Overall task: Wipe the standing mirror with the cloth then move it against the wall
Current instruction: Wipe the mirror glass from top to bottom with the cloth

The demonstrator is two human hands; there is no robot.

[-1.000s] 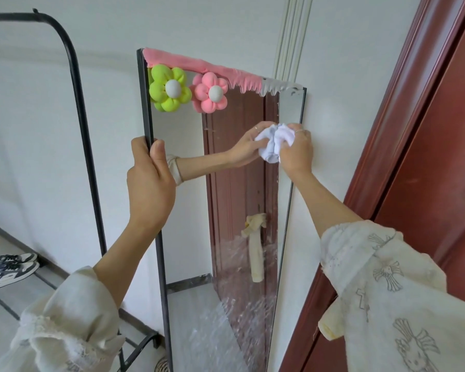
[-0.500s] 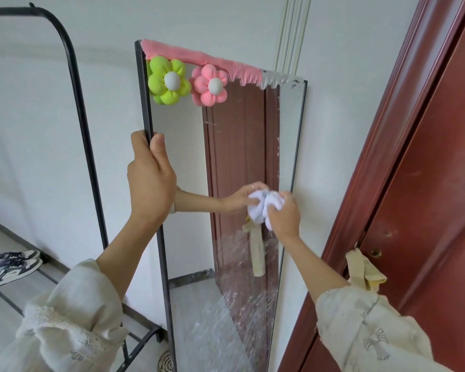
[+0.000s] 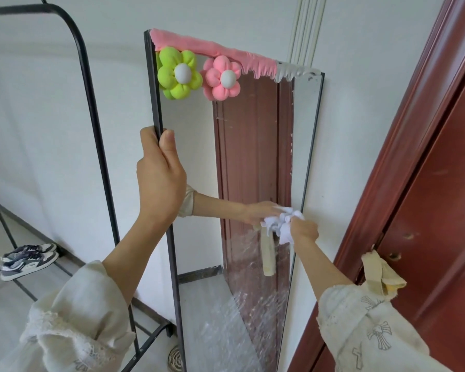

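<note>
white cloth (image 3: 282, 224), black-framed mirror (image 3: 193, 146), green flower (image 3: 178, 73), pink flower (image 3: 221, 77), dark red door (image 3: 427, 183)

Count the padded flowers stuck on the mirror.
2. A green flower sits in the mirror's top left corner; a pink flower is just right of it, touching. None looks hidden.

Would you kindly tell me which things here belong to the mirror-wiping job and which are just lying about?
Part of the job: mirror, white cloth, left hand, right hand.
Just about: clothes rack, sneakers, red door.
</note>
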